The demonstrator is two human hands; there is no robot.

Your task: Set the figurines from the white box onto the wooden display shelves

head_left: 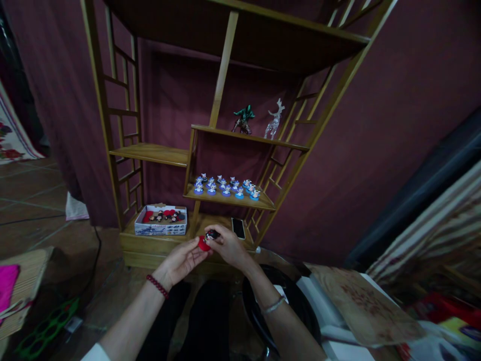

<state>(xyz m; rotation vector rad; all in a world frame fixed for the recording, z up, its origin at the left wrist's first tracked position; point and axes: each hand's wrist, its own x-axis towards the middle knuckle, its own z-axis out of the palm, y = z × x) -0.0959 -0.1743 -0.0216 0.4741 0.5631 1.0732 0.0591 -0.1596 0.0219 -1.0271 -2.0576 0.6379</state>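
Note:
In front of the shelf unit, both hands meet at a small figurine (212, 234) with a dark head. A round red base (204, 244) is at its lower end. My right hand (230, 246) pinches the figurine between thumb and fingers. With thumb and fingertips, my left hand (181, 261) grips the edge of the red base. Whether figurine and base are joined is hidden by the fingers. Just behind the left hand stands an open cardboard box (161, 229) with several dark-haired figurines (159, 216) and red pieces inside.
Several purple, white and blue figurines (212, 189) stand in rows on the middle shelf (263, 201). Above are a green figure (244, 119) and a clear deer (274, 120). A phone (238, 228) lies on the bottom shelf. A black round stool (308, 306) is at right.

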